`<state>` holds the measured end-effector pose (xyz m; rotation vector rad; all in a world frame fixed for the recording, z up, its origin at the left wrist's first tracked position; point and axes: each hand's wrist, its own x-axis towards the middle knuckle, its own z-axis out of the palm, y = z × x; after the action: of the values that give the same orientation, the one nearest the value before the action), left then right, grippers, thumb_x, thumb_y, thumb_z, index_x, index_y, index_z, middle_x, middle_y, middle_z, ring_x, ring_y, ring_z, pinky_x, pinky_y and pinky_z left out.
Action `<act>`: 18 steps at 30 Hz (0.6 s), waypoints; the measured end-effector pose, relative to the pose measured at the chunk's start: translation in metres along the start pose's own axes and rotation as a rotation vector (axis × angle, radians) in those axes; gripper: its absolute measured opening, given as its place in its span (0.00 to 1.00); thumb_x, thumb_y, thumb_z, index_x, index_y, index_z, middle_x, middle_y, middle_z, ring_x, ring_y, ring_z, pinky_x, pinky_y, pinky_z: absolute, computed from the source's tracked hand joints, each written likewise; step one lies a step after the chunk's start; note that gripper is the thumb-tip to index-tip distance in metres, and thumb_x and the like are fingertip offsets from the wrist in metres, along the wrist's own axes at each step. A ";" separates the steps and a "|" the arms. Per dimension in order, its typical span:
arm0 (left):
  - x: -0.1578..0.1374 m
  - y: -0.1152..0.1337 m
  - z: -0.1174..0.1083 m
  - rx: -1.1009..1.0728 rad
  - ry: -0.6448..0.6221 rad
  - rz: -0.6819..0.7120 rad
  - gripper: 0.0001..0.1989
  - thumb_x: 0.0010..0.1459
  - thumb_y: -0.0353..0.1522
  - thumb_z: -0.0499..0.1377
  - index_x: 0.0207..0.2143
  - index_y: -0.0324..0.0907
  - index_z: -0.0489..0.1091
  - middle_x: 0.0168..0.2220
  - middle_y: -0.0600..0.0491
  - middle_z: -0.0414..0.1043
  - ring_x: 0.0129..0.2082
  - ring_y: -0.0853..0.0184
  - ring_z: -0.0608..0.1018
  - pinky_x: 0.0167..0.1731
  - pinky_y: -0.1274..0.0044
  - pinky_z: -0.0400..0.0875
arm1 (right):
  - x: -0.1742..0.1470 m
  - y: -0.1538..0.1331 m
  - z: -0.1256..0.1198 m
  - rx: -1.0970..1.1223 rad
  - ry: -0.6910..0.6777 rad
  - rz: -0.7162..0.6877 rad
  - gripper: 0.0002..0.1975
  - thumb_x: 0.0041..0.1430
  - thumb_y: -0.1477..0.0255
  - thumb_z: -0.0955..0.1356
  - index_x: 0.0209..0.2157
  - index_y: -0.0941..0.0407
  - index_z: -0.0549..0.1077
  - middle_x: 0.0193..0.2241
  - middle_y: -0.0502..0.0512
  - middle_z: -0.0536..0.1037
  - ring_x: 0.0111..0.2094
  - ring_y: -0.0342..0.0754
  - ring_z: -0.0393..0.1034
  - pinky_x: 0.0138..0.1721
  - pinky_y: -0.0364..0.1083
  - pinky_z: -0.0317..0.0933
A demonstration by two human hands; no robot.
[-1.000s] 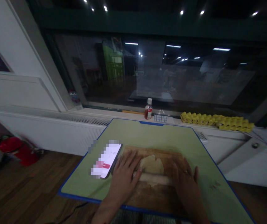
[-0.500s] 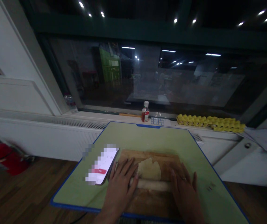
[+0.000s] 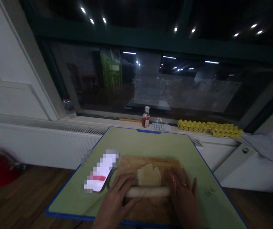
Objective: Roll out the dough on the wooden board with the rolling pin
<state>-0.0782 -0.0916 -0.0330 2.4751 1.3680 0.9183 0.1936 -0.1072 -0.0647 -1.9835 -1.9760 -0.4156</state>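
As I stand watching, the wooden board draws the eye, with the person's two bare hands at work over it. A thin-looking sheet of pale dough lies flat near the middle of the board, its far edge notched and uneven. A rolling pin lies crosswise on the board, along the dough's near edge; whether any dough sits beneath it, I can't tell. The left hand is at one end of the pin, over the board's left side, fingers stretched forward and thumb set apart, with the pin in the gap. The right hand covers the other end, over the board's right side, fingers spread and reaching forward rather than curled round. How hard either presses, I can't judge.

To my eye this is the rolling-out step, the sheet flattened but ragged in outline. The next move seems to call for level pressure from both palms while the pin travels over the dough. A phone lies just left of the board.
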 end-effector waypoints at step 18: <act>0.058 0.015 -0.002 0.206 -0.068 0.022 0.22 0.61 0.45 0.60 0.56 0.49 0.70 0.57 0.49 0.71 0.55 0.54 0.72 0.56 0.58 0.64 | 0.023 -0.020 -0.006 0.146 0.104 -0.162 0.20 0.68 0.76 0.58 0.57 0.52 0.70 0.54 0.55 0.74 0.54 0.51 0.65 0.58 0.55 0.56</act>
<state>-0.0464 -0.0535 0.0000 2.6483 1.4836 0.7226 0.1739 -0.0890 -0.0492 -1.6878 -2.0460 -0.3920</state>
